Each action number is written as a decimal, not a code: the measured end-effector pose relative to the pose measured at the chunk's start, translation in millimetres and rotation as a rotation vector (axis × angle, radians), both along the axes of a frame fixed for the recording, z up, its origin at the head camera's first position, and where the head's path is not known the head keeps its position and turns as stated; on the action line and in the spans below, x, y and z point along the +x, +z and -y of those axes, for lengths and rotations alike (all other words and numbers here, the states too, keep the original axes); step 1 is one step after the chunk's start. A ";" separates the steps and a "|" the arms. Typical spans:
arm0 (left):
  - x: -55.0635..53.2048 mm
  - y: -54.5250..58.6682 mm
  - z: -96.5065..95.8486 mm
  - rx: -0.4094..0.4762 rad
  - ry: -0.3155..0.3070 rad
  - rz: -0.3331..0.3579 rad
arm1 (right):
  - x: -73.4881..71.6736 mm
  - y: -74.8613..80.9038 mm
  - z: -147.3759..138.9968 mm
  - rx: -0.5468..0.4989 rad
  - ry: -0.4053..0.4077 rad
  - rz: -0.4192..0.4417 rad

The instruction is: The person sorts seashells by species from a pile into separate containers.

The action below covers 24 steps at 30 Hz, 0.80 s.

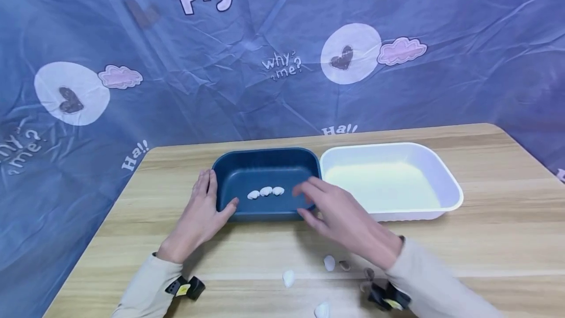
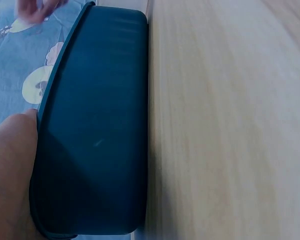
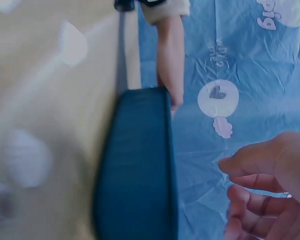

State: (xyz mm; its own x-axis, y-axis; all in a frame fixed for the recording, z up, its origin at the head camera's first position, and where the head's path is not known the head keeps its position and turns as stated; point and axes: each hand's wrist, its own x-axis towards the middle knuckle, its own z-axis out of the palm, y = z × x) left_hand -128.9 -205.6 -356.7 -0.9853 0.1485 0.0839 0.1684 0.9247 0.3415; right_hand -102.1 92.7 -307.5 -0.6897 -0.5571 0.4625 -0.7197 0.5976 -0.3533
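Observation:
A dark blue tray (image 1: 267, 216) sits on the table with three small white seashells (image 1: 266, 191) in a row on its floor. My left hand (image 1: 200, 215) rests at the tray's front left corner, its fingers along the left side and the thumb at the front rim. In the left wrist view the thumb (image 2: 12, 165) touches the rim. Over the tray's right end hovers my right hand (image 1: 337, 212), slightly blurred. Its fingers (image 3: 255, 207) are loosely bent, and I see nothing between them and the thumb.
A white tray (image 1: 456, 200) stands against the blue tray's right side. Nearer me, loose shells lie on the wooden table (image 1: 247, 269): white shells (image 1: 288, 278) and brownish shells (image 1: 344, 265), some partly under the right forearm. A printed blue cloth (image 1: 238, 87) hangs behind.

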 end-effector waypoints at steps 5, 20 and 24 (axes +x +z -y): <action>0.3 1.5 0.2 0.003 -0.001 -0.002 | 25.0 -12.9 -25.5 -0.022 0.011 0.071; 2.6 -1.1 -0.2 -0.007 0.000 -0.003 | 44.4 -52.4 -51.4 0.039 0.001 0.247; 2.8 -2.8 1.6 -0.002 -0.002 -0.008 | 47.6 -56.7 -48.6 0.075 -0.020 0.284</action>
